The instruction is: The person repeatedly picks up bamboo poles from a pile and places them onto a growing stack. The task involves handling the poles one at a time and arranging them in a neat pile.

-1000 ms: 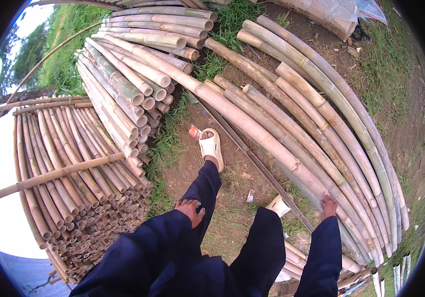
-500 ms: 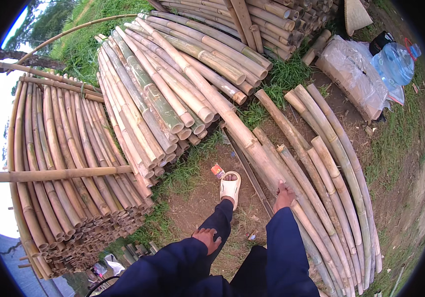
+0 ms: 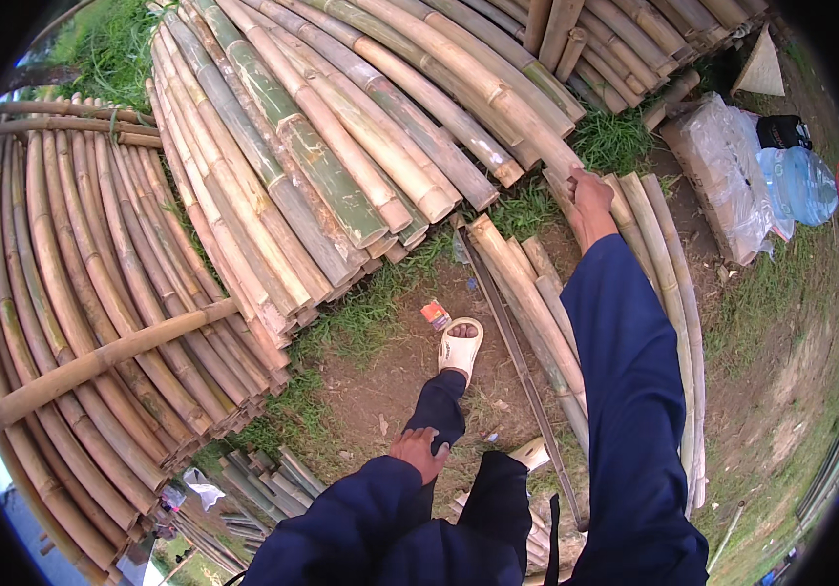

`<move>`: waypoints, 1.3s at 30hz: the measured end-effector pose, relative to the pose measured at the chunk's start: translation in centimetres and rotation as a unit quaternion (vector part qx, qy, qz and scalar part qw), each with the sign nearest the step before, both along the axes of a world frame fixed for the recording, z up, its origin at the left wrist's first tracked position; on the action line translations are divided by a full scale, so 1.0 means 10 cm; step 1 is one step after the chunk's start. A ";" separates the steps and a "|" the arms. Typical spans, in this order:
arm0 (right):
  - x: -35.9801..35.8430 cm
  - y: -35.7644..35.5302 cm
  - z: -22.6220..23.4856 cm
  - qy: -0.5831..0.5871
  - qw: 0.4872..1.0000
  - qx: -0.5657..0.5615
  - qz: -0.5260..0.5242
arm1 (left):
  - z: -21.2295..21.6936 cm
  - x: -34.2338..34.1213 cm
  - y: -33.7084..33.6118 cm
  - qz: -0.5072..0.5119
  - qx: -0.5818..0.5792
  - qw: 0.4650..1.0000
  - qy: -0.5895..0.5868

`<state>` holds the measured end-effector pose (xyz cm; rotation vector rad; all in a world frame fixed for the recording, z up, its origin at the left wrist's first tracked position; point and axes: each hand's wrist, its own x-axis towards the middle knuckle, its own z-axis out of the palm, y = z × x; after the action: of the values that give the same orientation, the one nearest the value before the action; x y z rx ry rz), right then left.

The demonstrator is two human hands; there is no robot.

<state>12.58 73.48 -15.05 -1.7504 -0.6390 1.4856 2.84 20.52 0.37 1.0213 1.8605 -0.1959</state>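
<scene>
My right hand (image 3: pixel 591 207) reaches far out and grips the near end of a long tan bamboo pole (image 3: pixel 498 96). That pole lies along the upper right of a stack of cut bamboo poles (image 3: pixel 273 195). Between the poles I see a green one (image 3: pixel 327 181) with pale scuffs. My left hand (image 3: pixel 419 454) rests on my left leg just below the knee bend, fingers lying over the dark trouser cloth, with nothing held. Under my right arm lie loose bamboo poles (image 3: pixel 527 293) on the ground, partly hidden by the sleeve.
A second bamboo stack (image 3: pixel 78 283) stands at left with a crosswise pole (image 3: pixel 107 359) on it. A thin dark strip (image 3: pixel 515 356) lies near my sandalled foot (image 3: pixel 461 350). Right of me are a plastic-covered carton (image 3: pixel 717 176) and a clear blue water jug (image 3: pixel 800 186). Another stack (image 3: pixel 625 39) stands behind.
My right hand has moved forward and up from the pole's middle of the ground row to its end beside the stack. The pole has slid away onto the stack. My left hand stays on my leg.
</scene>
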 end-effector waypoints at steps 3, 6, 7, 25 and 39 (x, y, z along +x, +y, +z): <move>-0.01 0.29 -0.19 0.008 1.000 -0.023 -0.003 | -0.04 -0.09 0.04 0.019 0.002 1.000 -0.001; -0.08 0.52 -0.30 -0.016 0.999 -0.028 0.012 | -0.05 -0.16 0.12 0.031 -0.014 0.999 -0.018; -0.10 0.57 -0.33 -0.022 0.999 -0.032 0.022 | -0.04 -0.18 0.15 0.040 -0.009 0.999 -0.029; -0.71 0.44 -0.59 -0.210 0.976 0.053 -0.004 | -0.03 -0.32 0.46 0.036 0.015 0.999 -0.024; -1.23 0.48 -1.03 -0.024 0.993 -0.109 0.023 | -0.07 -0.40 0.40 0.071 0.010 0.997 -0.036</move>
<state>0.26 78.29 -25.37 -1.9538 -0.5609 1.5992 -1.12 24.51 -0.31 0.8929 1.8632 -0.0558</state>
